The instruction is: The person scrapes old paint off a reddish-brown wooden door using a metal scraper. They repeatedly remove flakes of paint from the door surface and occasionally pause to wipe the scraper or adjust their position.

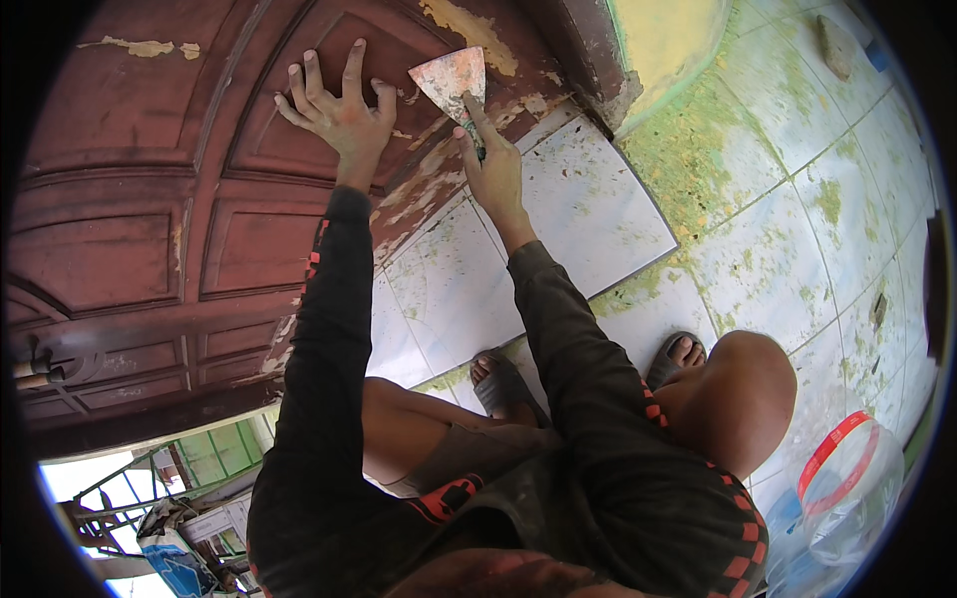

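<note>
My left hand (338,108) is spread with its fingers apart against a panel of the reddish-brown wooden door (258,247). To its right, my right hand (493,161) grips a paint scraper (453,82) by its handle, the index finger stretched along the base of the blade. Orange and white residue covers the broad blade, which lies over the lower part of the door. Around it the door's paint is worn off in patches, and a large bare yellowish patch (478,30) shows near the blade's edge. Whether the blade touches the surface is hard to tell.
Below the door is a white tiled step (591,202). Green and yellow flakes (695,179) litter the tiled floor beside a yellow wall (665,52). A stone (834,46) lies at the upper right. Clear plastic containers (852,486), one red-banded, stand at the lower right.
</note>
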Available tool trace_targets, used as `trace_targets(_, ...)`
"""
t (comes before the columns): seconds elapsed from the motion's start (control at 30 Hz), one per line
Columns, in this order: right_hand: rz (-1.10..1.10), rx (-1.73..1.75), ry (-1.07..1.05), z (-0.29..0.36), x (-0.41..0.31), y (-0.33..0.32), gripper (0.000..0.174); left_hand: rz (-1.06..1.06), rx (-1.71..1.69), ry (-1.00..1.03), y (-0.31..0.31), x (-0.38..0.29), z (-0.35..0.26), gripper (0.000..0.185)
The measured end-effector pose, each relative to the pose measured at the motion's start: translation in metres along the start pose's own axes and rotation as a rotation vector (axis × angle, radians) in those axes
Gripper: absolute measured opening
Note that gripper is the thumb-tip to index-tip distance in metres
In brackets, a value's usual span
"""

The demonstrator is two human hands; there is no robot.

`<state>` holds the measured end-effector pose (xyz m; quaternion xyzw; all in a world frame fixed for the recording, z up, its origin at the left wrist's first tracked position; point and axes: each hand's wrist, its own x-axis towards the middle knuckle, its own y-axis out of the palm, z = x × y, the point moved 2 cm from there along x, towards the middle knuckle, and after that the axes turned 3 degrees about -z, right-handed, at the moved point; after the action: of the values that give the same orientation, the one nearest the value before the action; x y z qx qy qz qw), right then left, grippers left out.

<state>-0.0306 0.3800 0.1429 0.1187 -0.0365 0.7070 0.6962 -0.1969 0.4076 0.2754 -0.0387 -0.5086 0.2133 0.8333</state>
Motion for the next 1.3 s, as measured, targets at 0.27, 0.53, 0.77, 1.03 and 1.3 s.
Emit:
trace_targets(0.27,-0.029,-0.029,-0.076,0.002,0.004,-0.003,0.048,-0.006,0.008,0.003,-0.002,0.001,0.0,0.05)
trace_targets(0.53,-0.057,0.002,-0.128,0.011,0.019,-0.004,0.048,0.017,-0.007,-0.014,-0.003,0.001,-0.001,0.048)
trace_targets(0.77,-0.004,-0.044,-0.112,0.009,0.014,-0.006,0.049,0.012,-0.025,-0.021,-0.004,0.001,-0.002,0.048)
trace_targets(1.03,-0.021,-0.041,-0.184,0.017,0.015,-0.002,0.047,0.004,-0.078,-0.03,-0.003,0.001,-0.001,0.05)
trace_targets(1.3,0.021,-0.045,-0.147,0.042,0.026,-0.008,0.046,0.072,-0.134,-0.048,-0.012,0.0,-0.001,0.048)
